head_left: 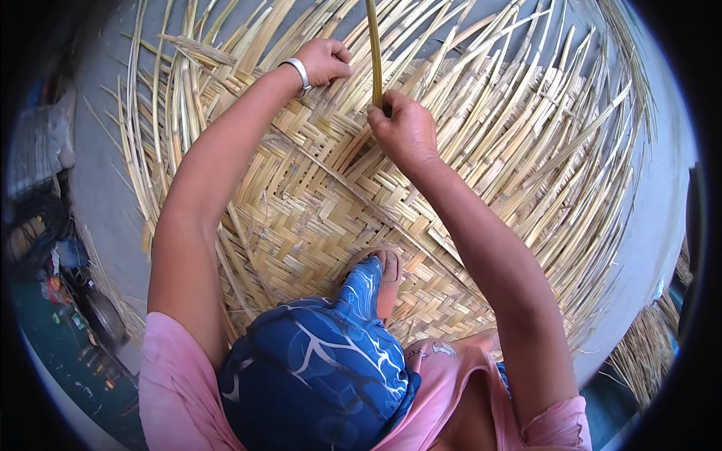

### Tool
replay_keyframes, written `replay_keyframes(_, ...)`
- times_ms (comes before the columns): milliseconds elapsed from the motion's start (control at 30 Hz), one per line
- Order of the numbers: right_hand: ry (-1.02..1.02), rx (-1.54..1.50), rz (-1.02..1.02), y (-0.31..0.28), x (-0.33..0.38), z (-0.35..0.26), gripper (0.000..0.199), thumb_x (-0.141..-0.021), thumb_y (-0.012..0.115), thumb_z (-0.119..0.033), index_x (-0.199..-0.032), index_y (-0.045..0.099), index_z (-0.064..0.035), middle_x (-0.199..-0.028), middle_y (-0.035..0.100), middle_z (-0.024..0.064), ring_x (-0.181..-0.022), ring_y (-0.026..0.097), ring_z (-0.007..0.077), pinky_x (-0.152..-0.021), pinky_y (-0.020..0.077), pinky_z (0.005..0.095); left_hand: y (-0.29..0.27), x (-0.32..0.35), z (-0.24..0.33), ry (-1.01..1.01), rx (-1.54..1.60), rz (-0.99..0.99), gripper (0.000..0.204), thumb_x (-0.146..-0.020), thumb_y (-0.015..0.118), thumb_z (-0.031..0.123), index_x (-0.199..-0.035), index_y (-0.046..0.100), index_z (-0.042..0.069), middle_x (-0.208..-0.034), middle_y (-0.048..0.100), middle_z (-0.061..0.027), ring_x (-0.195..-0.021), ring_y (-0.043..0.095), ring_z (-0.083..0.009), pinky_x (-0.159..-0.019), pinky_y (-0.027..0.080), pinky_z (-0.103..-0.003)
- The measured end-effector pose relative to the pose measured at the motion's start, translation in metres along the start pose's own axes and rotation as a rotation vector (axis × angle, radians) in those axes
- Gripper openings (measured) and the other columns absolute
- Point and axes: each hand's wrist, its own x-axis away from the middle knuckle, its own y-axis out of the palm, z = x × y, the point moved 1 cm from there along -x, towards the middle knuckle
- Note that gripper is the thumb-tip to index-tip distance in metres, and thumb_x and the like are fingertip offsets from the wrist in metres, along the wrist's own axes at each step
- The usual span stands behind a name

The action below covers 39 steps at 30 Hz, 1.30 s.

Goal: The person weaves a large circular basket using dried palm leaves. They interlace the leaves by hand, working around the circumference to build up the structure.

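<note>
R hand (406, 129) fist closed round an upright bamboo strip (374, 52) over the woven mat (316, 218). L hand (325, 62), fingers curled, presses loose strips (226, 52) at mat's edge; grip holds nothing.

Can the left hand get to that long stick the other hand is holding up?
Probably yes. The left hand presses on the woven mat right beside the upright bamboo strip that the right hand grips. Only loose strips lie between them, nothing blocking.
</note>
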Motion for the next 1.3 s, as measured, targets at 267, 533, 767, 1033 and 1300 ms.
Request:
replay_keyframes(267, -0.079, -0.105, 0.021, -0.005, 0.016, 0.008, 0.020, -0.083, 0.059, -0.023, -0.092, 0.065, -0.0058, -0.079, 0.066, 0.0172, -0.078, 0.065, 0.0347, -0.073, 0.0507, 0.0439, 0.012, 0.014, 0.026, 0.236, -0.861, 0.292, 0.028, -0.079, 0.066, 0.015, -0.106, 0.060, 0.011, -0.096, 0.059, -0.0118, -0.090, 0.059, -0.0306, -0.078, 0.048, -0.039)
replay_keyframes(533, -0.131, -0.139, -0.013, -0.010, 0.016, 0.008, 0.020, -0.083, 0.060, -0.022, -0.091, 0.064, -0.0047, -0.078, 0.066, 0.0161, -0.076, 0.065, 0.0334, -0.072, 0.0508, 0.0423, 0.001, 0.031, 0.009, 0.108, 0.003, 0.239, 0.015, -0.085, 0.060, 0.010, -0.097, 0.065, 0.004, -0.074, 0.061, -0.0014, -0.070, 0.059, -0.0113, -0.065, 0.049, -0.027)
replay_keyframes(767, -0.156, -0.183, -0.021, -0.010, 0.020, 0.010, 0.021, -0.083, 0.061, -0.022, -0.092, 0.063, -0.0032, -0.078, 0.066, 0.0168, -0.076, 0.065, 0.0335, -0.072, 0.0507, 0.0410, 0.015, 0.030, 0.020, 0.181, -0.397, 0.281, 0.023, -0.082, 0.065, 0.015, -0.103, 0.060, 0.006, -0.083, 0.062, -0.0054, -0.075, 0.062, -0.0199, -0.068, 0.050, -0.034)
replay_keyframes(1033, -0.166, -0.154, -0.009, -0.011, 0.026, 0.011, 0.021, -0.084, 0.060, -0.022, -0.091, 0.063, -0.0028, -0.080, 0.066, 0.0182, -0.078, 0.064, 0.0354, -0.073, 0.0500, 0.0424, 0.036, 0.030, 0.046, 0.102, -0.886, 0.306, 0.016, -0.083, 0.054, 0.010, -0.096, 0.063, 0.011, -0.099, 0.064, -0.0137, -0.089, 0.062, -0.0358, -0.076, 0.050, -0.044)
replay_keyframes(1300, -0.166, -0.162, -0.006, -0.012, 0.030, 0.011, 0.021, -0.083, 0.059, -0.022, -0.092, 0.063, -0.0034, -0.080, 0.066, 0.0188, -0.078, 0.064, 0.0356, -0.073, 0.0501, 0.0429, 0.013, 0.017, 0.039, 0.051, -0.251, 0.112, 0.019, -0.071, 0.070, 0.014, -0.084, 0.059, 0.005, -0.078, 0.062, -0.0071, -0.065, 0.058, -0.0143, -0.063, 0.052, -0.032)
